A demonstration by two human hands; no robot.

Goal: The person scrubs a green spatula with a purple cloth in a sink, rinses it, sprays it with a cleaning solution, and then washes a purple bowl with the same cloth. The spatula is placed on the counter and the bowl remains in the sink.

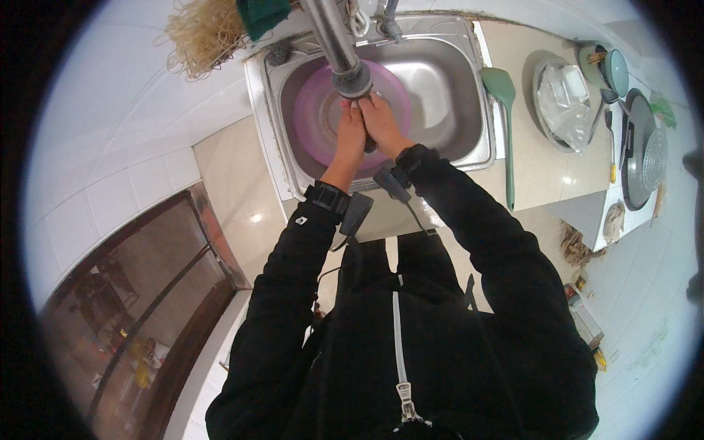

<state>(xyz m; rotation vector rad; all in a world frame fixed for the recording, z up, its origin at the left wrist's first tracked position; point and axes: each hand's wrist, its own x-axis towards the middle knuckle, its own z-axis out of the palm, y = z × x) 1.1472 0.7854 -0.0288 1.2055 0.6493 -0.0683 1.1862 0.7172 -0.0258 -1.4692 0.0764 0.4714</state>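
Note:
My left hand [350,133] and my right hand [383,125] are close together over a purple plastic basin [308,126], just below the end of a metal tap [352,80]. Between them shows a dark, handle-like object [369,144], which my right hand grips. Its upper part is hidden by fingers and the tap. My left fingers are curled against its side, but whether they grip it is unclear. A small pink spot shows at the left fingertips. The basin sits in the left part of a stainless steel sink [451,99].
A green spatula [509,126] lies along the sink's right edge. Farther right are a metal bowl [550,132] with a plastic bag [569,115], green pots [616,71], and a dark pan [635,176]. A tangled pale mesh [203,36] hangs at upper left, near a window [148,308].

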